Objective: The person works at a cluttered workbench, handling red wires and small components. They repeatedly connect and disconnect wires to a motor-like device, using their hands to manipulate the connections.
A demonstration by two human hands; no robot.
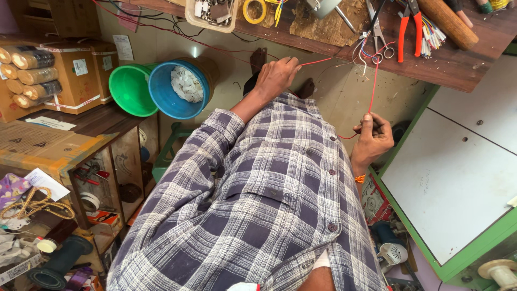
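I look down my checked shirt at both hands. My left hand (276, 76) is stretched forward and pinches a thin red wire (372, 86) near the edge of the wooden workbench (452, 67). That wire runs right along the bench, then drops down to my right hand (371, 139), which pinches it between thumb and fingers at waist height. A short red tail hangs left of the right hand. An orange band sits on my right wrist.
On the bench lie scissors (378, 33), orange-handled pliers (409, 24), a wooden handle (448, 22), a yellow tape roll (253, 11) and a parts tray (211, 13). Green (129, 89) and blue buckets (175, 89), boxes and shelves stand left. A green-edged white cabinet (458, 178) stands right.
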